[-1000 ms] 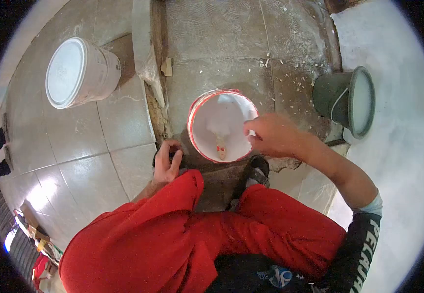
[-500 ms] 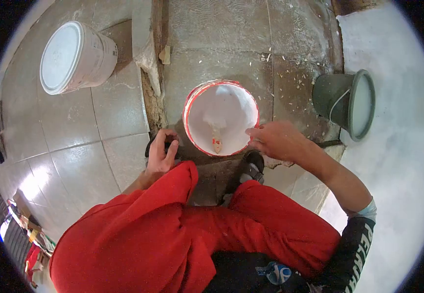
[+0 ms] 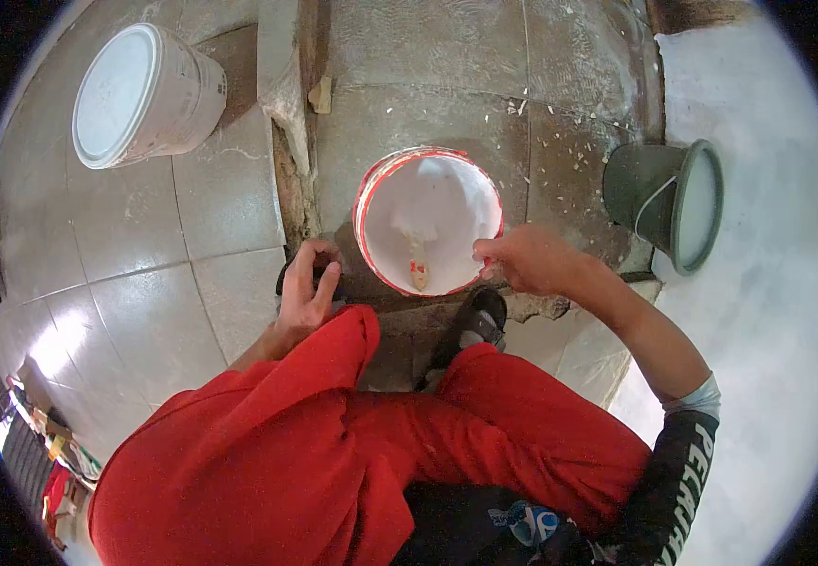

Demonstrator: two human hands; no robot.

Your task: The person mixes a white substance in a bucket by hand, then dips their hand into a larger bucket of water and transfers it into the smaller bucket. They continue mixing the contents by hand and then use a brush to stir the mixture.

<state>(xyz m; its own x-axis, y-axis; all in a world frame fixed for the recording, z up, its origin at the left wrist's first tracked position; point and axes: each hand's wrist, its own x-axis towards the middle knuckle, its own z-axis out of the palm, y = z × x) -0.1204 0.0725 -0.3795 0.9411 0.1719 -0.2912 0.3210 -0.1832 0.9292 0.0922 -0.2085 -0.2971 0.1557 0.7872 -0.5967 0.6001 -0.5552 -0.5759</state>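
Observation:
A white bucket with a red rim stands on the tiles between my feet and holds pale, whitish material. Inside it a brush or tool with a wooden handle and red marks leans toward the near wall. My right hand is closed on the bucket's rim at the right side, thumb over the edge. To the left of the bucket, apart from it, my left hand hovers by my knee with its fingers curled but apart, nothing in it.
A lidded white bucket stands at the upper left. At the right is a dark green bucket with a wire handle and pale contents. Small chips lie on the tiles. A broken raised edge runs beside the middle bucket.
My right thumb has shifted slightly on the bucket's rim. The view has moved a little; my left hand keeps nearly the same pose.

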